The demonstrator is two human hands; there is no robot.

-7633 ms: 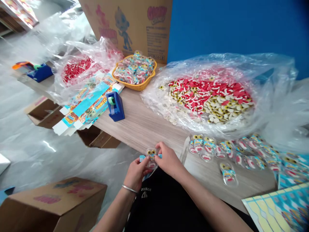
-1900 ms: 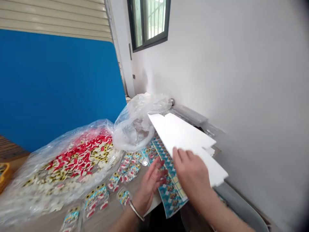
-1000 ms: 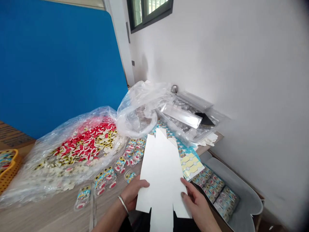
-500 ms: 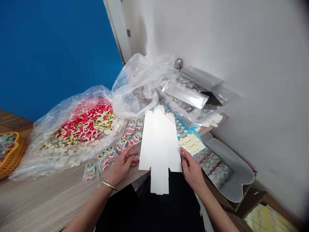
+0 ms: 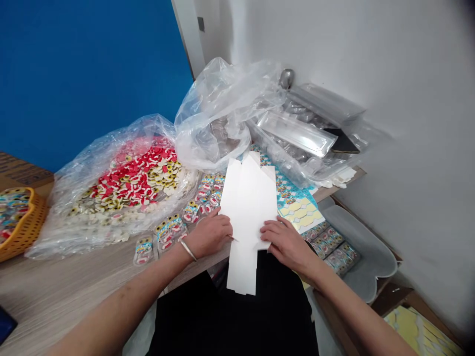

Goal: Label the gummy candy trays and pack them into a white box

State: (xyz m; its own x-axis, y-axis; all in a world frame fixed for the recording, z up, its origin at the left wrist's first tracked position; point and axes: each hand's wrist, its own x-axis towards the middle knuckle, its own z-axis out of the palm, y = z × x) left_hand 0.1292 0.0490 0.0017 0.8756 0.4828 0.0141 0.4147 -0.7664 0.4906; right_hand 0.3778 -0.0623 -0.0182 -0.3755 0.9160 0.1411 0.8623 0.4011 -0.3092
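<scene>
Left hand (image 5: 210,233), right hand (image 5: 286,243) spread flat on white carton blank (image 5: 248,198) (die-cut, unfolded).

The die-cut card blank (image 5: 248,207) is smooth matt paperboard, the crumpled polythene bag (image 5: 211,118) thin glossy film, the bangle (image 5: 188,250) polished metal, the basket (image 5: 25,232) moulded plastic, and the table top (image 5: 55,291) finely grained wood-look laminate with a soft sheen.
</scene>
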